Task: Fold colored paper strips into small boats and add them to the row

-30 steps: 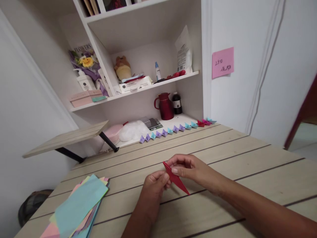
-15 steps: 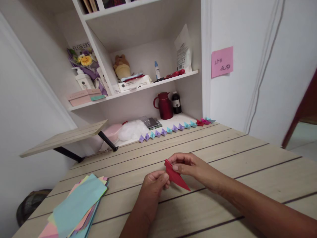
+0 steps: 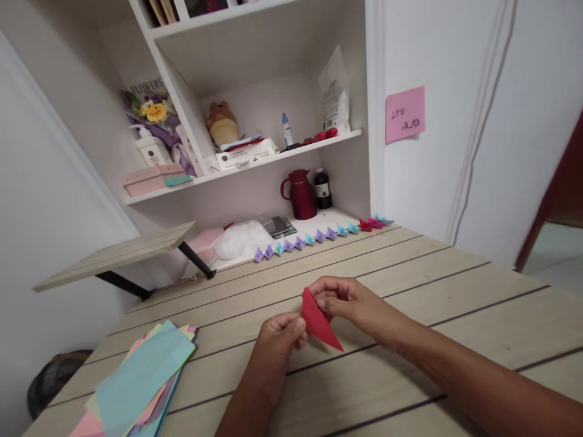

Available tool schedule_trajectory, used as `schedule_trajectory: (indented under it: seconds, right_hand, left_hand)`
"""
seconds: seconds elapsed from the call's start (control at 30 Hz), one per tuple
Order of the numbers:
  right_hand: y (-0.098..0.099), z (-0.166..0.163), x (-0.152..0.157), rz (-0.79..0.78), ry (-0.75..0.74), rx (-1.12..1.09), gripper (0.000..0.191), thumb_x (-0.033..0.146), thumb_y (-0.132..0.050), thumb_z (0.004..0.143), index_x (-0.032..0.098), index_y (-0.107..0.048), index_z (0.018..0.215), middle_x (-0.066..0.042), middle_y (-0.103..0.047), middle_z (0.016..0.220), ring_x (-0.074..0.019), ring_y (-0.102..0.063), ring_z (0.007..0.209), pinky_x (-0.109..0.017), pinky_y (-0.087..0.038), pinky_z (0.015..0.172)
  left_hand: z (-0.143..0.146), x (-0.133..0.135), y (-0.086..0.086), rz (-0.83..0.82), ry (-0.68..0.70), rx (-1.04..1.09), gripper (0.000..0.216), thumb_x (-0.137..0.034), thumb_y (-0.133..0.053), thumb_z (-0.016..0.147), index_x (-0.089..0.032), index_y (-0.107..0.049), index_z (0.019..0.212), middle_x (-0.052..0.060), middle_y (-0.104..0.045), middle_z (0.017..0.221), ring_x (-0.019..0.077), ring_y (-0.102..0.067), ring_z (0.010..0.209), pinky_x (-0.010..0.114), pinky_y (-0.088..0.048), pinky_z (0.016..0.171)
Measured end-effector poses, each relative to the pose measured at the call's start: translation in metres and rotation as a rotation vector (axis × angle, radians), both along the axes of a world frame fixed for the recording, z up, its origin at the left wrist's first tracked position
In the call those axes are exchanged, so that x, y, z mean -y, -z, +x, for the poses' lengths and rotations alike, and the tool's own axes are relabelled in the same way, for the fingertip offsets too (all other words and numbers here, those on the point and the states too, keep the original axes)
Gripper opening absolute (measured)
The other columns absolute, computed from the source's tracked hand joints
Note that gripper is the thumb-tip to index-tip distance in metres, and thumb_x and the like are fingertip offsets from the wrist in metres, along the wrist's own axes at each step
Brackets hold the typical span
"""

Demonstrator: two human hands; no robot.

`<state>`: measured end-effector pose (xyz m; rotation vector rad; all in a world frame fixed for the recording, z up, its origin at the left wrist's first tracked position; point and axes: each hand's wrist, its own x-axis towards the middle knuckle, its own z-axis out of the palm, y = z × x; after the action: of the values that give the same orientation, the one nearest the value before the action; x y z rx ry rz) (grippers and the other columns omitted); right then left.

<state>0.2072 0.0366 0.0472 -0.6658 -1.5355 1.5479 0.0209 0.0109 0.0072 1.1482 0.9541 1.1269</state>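
A folded piece of red paper [image 3: 319, 325], shaped like a pointed triangle, is held above the wooden table between both hands. My left hand [image 3: 286, 332] pinches its left edge between thumb and fingers. At the upper right edge, my right hand [image 3: 339, 297] grips the paper, its thumb on the near side and fingers behind. The paper's sharp tip points down and right. Behind it, along the table's far edge, runs a row of small folded paper boats [image 3: 299, 244] in purple, light blue, red and pink.
A stack of coloured paper sheets [image 3: 146, 376] lies at the table's left. A small raised wooden shelf [image 3: 118, 252] stands behind it. Further back are a white bag [image 3: 243, 240], a dark red jug [image 3: 302, 195] and a dark bottle [image 3: 323, 189]. A pink note [image 3: 405, 114] hangs on the wall.
The red paper has turned slightly in my fingers, showing more of its broad face. My right thumb has shifted back toward its edge. The whole view has moved a little.
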Motion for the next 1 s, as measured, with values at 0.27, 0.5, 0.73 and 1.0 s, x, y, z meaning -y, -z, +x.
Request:
schedule_trajectory:
  seconds: [0.27, 0.5, 0.73, 1.0]
  right_hand:
    - [0.008, -0.005, -0.002, 0.081, 0.031, 0.074, 0.024, 0.016, -0.06, 0.073, 0.019, -0.062, 0.096, 0.0, -0.068, 0.08, -0.0139, -0.061, 0.069, -0.026, -0.046, 0.065]
    - [0.019, -0.008, -0.004, 0.31, 0.151, 0.302, 0.027, 0.013, -0.061, 0.07, 0.021, -0.063, 0.096, 0.003, -0.06, 0.072, -0.012, -0.051, 0.062, -0.023, -0.041, 0.056]
    - [0.038, -0.005, -0.011, 0.41, 0.182, 0.45, 0.019, 0.007, -0.056, 0.067, 0.02, -0.06, 0.079, 0.004, -0.058, 0.067, -0.0118, -0.049, 0.061, -0.021, -0.037, 0.055]
    - [0.049, -0.01, -0.01, 0.489, 0.17, 0.557, 0.022, 0.002, -0.05, 0.061, 0.022, -0.05, 0.071, 0.005, -0.053, 0.066, -0.0128, -0.048, 0.062, -0.022, -0.035, 0.056]
  left_hand:
    - [0.004, 0.0, 0.0, -0.005, -0.073, 0.007, 0.028, -0.039, -0.074, 0.072, -0.013, -0.065, 0.066, 0.001, -0.054, 0.064, 0.0104, -0.042, 0.063, 0.023, -0.035, 0.063]
    - [0.001, -0.008, 0.003, 0.072, -0.128, -0.181, 0.024, -0.038, -0.071, 0.071, -0.014, -0.07, 0.068, 0.0, -0.057, 0.059, 0.0114, -0.045, 0.057, 0.025, -0.036, 0.06]
    - [0.004, -0.009, 0.008, 0.304, -0.182, -0.589, 0.013, -0.024, -0.064, 0.072, -0.021, -0.073, 0.063, 0.003, -0.062, 0.067, 0.0192, -0.055, 0.071, 0.029, -0.038, 0.069]
    - [-0.001, -0.012, 0.02, 0.364, -0.213, -0.618, 0.013, -0.015, -0.064, 0.066, -0.024, -0.073, 0.065, 0.002, -0.061, 0.074, 0.0176, -0.055, 0.072, 0.029, -0.041, 0.071]
